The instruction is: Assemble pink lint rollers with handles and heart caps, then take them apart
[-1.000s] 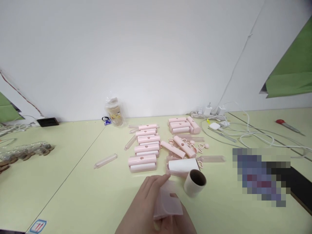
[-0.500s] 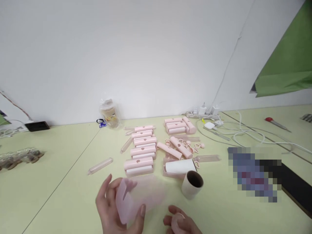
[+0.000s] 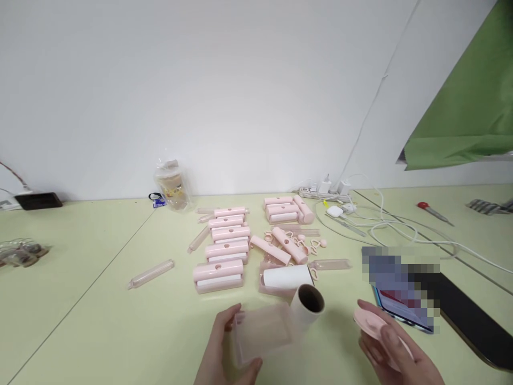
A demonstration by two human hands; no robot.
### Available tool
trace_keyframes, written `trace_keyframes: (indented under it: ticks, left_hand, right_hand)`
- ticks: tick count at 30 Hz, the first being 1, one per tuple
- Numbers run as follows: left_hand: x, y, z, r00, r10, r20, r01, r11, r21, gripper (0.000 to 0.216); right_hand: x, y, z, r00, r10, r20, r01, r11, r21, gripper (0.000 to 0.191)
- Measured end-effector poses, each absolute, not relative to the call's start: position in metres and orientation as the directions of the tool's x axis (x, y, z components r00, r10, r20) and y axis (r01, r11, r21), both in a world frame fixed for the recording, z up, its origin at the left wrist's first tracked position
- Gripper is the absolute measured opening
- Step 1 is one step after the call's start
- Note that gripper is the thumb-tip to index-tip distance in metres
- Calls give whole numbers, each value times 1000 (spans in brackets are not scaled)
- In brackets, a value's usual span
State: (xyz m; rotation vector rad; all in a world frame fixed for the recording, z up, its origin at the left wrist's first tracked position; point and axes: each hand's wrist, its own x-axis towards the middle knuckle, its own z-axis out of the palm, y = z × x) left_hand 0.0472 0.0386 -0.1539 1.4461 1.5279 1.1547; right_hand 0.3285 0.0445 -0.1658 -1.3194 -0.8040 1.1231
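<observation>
My left hand (image 3: 226,347) grips a translucent pink plastic cover (image 3: 264,331) by its left end, thumb below and fingers behind. In my right hand (image 3: 396,347) is a smooth pink plastic piece (image 3: 371,322) with a rounded edge; the fingers hide part of it. A white sticky-paper roll (image 3: 302,305) with a brown cardboard core stands upright beside the cover's right end. Behind it another white roll (image 3: 286,276) lies in a translucent pink case. Several pink lint rollers (image 3: 218,270) lie in a column to the left of that.
Loose pink tubes (image 3: 270,250), heart-shaped rings (image 3: 315,245) and clear pink handles (image 3: 151,274) lie about. A partly blurred phone-like object (image 3: 401,302) and a black slab (image 3: 468,315) are at right. White cables (image 3: 401,227), a screwdriver (image 3: 435,213) and a bagged cup (image 3: 173,187) sit farther back.
My left hand has moved right with the translucent cover, which now lies more level near the upright roll. My right hand has moved right and up with the pink piece. The view has shifted slightly.
</observation>
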Motion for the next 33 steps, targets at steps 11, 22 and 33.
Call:
trace_keyframes:
  ticks: [11,22,33]
  left_hand:
    - [36,41,-172,-38,983,181,495,-139,858,50]
    - [37,41,-169,-38,986,164,480,-126,868,52]
    - [36,42,-172,-27,981,192,494,-154,856,52]
  right_hand:
    - [282,77,-116,280,918,281,287,200,-937,33]
    - [287,86,-103,-69,831,552,657,455,-602,30]
    - [279,83,-103,-292,741,604,775,554,-305,23]
